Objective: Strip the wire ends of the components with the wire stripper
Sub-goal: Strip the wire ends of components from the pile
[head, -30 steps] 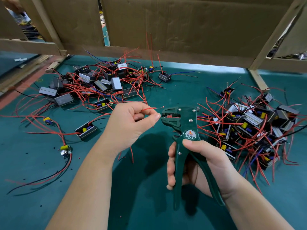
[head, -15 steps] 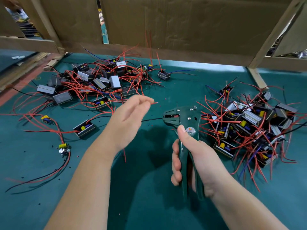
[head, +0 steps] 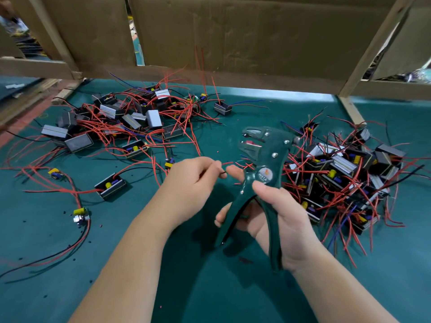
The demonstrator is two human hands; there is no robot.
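Stripper [head: 268,157] green, handles spread, in right hand [head: 284,220]; left hand [head: 189,183] pinches wire [head: 223,173].

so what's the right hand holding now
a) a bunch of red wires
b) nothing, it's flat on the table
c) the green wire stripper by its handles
c: the right hand grips the wire stripper by its two handles, while the left hand pinches a thin dark wire.

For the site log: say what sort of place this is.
Likely an electronics assembly bench: heaps of small black boxed components with red wires on a teal mat, a dark green wire stripper in the right hand.
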